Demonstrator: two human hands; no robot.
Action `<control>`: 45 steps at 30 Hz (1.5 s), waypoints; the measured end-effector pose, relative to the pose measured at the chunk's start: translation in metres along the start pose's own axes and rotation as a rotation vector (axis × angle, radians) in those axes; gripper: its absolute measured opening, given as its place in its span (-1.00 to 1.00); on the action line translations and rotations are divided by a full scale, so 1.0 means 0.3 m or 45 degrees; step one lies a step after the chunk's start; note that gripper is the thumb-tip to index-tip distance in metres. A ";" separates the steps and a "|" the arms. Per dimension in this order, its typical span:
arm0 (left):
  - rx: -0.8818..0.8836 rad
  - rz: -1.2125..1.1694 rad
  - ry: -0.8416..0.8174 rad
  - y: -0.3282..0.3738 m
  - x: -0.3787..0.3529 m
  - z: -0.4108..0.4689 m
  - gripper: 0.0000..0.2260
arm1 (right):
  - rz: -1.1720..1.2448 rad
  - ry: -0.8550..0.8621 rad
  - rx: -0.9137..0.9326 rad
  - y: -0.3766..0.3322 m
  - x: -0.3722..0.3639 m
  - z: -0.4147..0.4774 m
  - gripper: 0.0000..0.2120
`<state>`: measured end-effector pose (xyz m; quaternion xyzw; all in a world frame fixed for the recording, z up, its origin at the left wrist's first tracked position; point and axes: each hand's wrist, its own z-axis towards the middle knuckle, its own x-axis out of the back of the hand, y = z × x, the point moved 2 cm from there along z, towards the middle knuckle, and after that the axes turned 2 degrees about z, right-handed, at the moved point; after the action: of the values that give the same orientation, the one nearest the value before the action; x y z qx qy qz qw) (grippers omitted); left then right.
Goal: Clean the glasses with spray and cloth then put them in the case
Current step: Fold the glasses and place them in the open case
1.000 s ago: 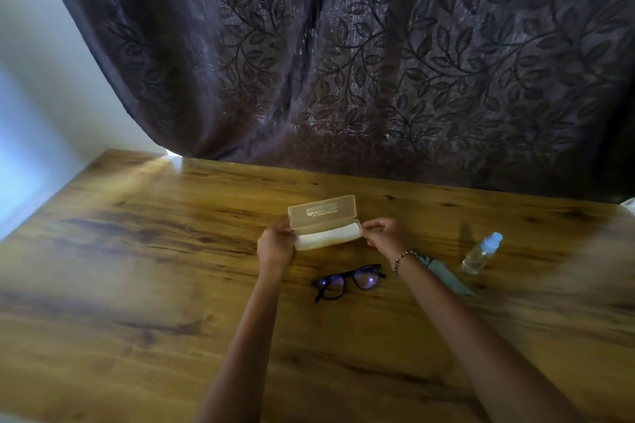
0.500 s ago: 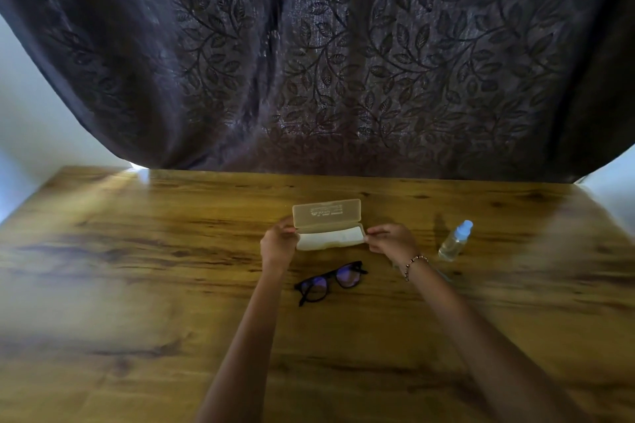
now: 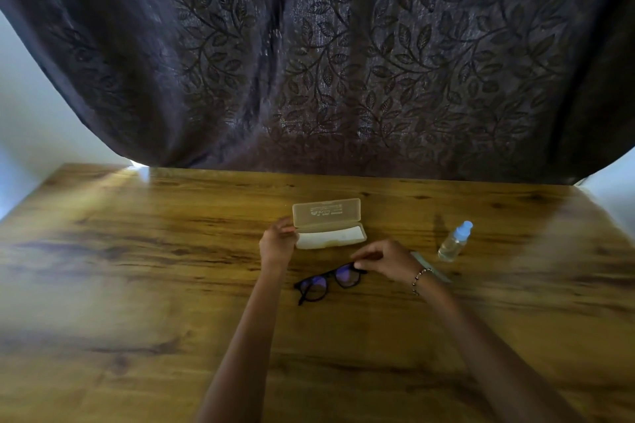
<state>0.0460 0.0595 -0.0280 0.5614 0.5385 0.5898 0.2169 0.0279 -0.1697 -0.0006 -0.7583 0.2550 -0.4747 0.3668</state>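
Note:
A beige glasses case point(image 3: 328, 223) stands open on the wooden table point(image 3: 137, 285), lid up, with a pale lining inside. My left hand point(image 3: 276, 244) holds the case's left end. Black-framed glasses point(image 3: 328, 282) lie folded on the table just in front of the case. My right hand point(image 3: 386, 259) pinches the right end of the frame with thumb and fingertips. A small clear spray bottle point(image 3: 454, 241) with a blue cap lies to the right. A light grey-green cloth point(image 3: 433, 268) lies mostly hidden behind my right wrist.
A dark leaf-patterned curtain point(image 3: 326, 62) hangs along the table's far edge. Pale walls show at both sides. Bare wood stretches to the left and toward me.
My right hand has left the case's right end and moved down to the glasses, taking hold of the frame. The left hand stays at the case. The camera tilted up a little.

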 end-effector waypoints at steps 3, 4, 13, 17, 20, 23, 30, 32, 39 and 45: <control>0.009 -0.043 0.029 -0.004 0.005 -0.009 -0.72 | -0.041 -0.005 -0.002 0.005 -0.001 0.005 -0.83; 0.012 -0.082 0.038 -0.006 0.006 -0.014 -0.74 | -0.056 -0.002 -0.001 0.006 -0.002 0.006 -0.85; 0.061 -0.320 -0.048 -0.037 0.000 -0.010 -0.77 | 0.276 0.102 -0.025 0.001 0.083 0.002 -0.89; 0.076 -0.322 -0.041 -0.039 -0.001 -0.017 -0.75 | 0.286 0.280 -0.063 -0.038 0.145 0.033 -0.87; 0.064 -0.334 -0.035 -0.036 0.000 -0.028 -0.73 | 0.226 0.350 -0.110 -0.059 0.150 0.075 -0.86; 0.065 -0.307 -0.040 -0.033 0.003 -0.033 -0.72 | 0.141 0.367 -0.130 -0.074 0.132 0.112 -0.87; 0.086 -0.317 -0.031 -0.033 0.001 -0.040 -0.71 | 0.106 0.359 -0.156 -0.107 0.094 0.165 -0.92; 0.094 -0.347 -0.032 -0.034 0.004 -0.045 -0.71 | 0.081 0.358 -0.156 -0.108 0.086 0.175 -0.91; 0.086 -0.376 -0.018 -0.041 0.007 -0.048 -0.72 | 0.181 0.402 -0.235 -0.098 0.072 0.187 -0.92; 0.081 -0.348 -0.016 -0.041 0.002 -0.053 -0.70 | 0.203 0.449 -0.252 -0.080 0.064 0.185 -0.89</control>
<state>0.0273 0.0579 -0.0350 0.4930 0.6270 0.5338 0.2809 0.0871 -0.1520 0.0131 -0.6732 0.4198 -0.5421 0.2768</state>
